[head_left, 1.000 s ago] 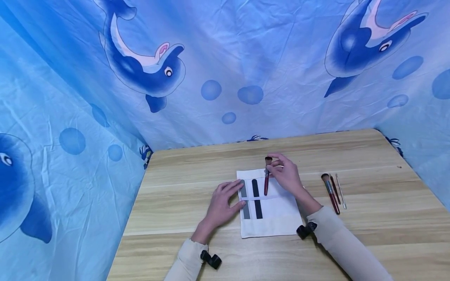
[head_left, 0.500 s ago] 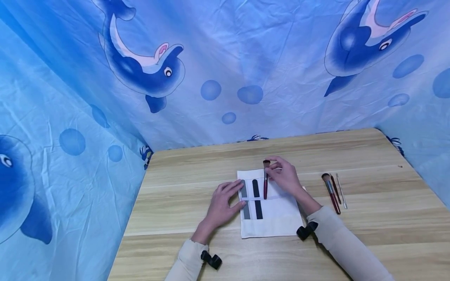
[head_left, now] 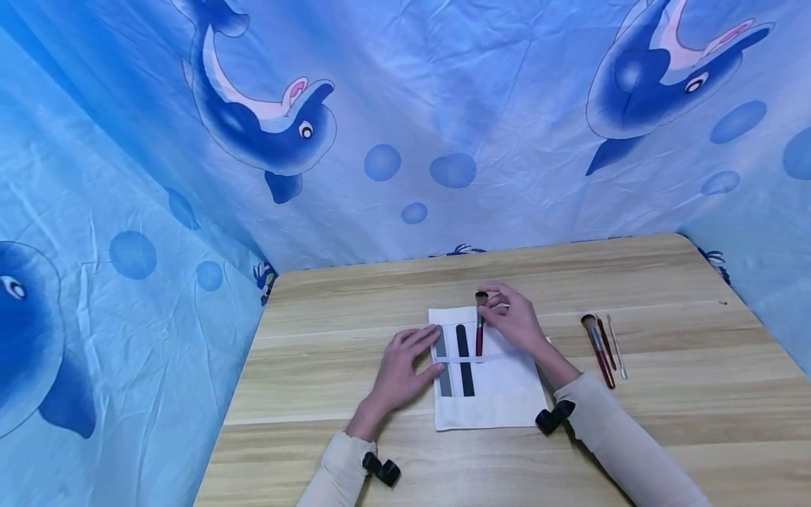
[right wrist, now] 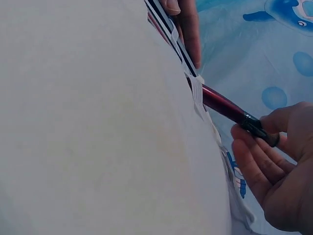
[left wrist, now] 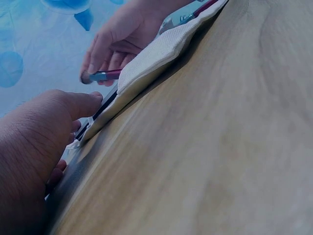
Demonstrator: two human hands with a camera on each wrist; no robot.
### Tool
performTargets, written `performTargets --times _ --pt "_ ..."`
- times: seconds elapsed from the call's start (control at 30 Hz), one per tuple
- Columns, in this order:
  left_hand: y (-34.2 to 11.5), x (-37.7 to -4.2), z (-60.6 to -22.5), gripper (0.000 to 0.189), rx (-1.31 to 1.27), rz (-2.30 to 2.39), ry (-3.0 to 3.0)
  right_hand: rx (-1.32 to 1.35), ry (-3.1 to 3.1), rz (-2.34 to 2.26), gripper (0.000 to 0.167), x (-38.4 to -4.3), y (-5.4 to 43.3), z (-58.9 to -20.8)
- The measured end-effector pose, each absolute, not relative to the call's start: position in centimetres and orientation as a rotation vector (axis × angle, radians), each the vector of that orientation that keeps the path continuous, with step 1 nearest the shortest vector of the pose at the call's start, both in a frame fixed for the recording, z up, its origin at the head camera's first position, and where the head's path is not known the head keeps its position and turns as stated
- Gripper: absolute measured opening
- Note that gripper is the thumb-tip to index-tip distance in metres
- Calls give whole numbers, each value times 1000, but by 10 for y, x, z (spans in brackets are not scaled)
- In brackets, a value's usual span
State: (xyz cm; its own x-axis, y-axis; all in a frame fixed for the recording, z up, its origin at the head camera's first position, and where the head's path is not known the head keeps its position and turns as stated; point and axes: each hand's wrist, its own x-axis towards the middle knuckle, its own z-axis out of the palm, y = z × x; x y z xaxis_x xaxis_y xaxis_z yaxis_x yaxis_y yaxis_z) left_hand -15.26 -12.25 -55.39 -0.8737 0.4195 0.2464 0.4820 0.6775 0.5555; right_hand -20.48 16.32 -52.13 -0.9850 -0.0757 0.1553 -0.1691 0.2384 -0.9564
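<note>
My right hand (head_left: 516, 320) pinches a makeup brush (head_left: 479, 339) near its bristle end, the dark red handle pointing toward me. In the right wrist view the handle's tip meets a white elastic band (right wrist: 196, 93) and seems to go under it. Beneath lies a white cloth roll (head_left: 507, 398). A grey strip like a nail file (head_left: 445, 380) and a black one (head_left: 467, 380) are tucked under the band at its left. My left hand (head_left: 400, 370) rests on the roll's left edge, fingers extended over the grey strip, thumb near the band.
Right of the roll, on the wooden table (head_left: 304, 394), lie a larger makeup brush (head_left: 597, 348), a thin dark red tool (head_left: 605, 343) and a slim silvery tool (head_left: 617, 346). A blue dolphin-print curtain (head_left: 393, 113) hangs behind and beside the table.
My right hand has brought the brush slightly toward me, so its handle tip has come down from above the band to the band itself. My left hand stays in place.
</note>
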Motion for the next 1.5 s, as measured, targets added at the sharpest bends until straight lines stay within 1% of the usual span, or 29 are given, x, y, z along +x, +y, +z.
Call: performTargets --times 0.23,0.57,1.07,1.3,1.5 --pt "-122 -153 -554 66 -757 -957 -2779 231 -2550 1821 42 -207 167 -529" --pt "-122 -154 -555 67 -758 -954 -2787 348 -2745 1655 37 -202 166 -528" --pt "-122 -153 -553 68 -751 -974 -2796 407 -2808 1657 31 -191 171 -526" --pt "-122 -155 -555 68 -749 -985 -2790 467 -2813 1677 34 -190 172 -527" --pt "-123 -156 -555 68 -753 -990 -2788 519 -2819 1707 40 -190 174 -528"
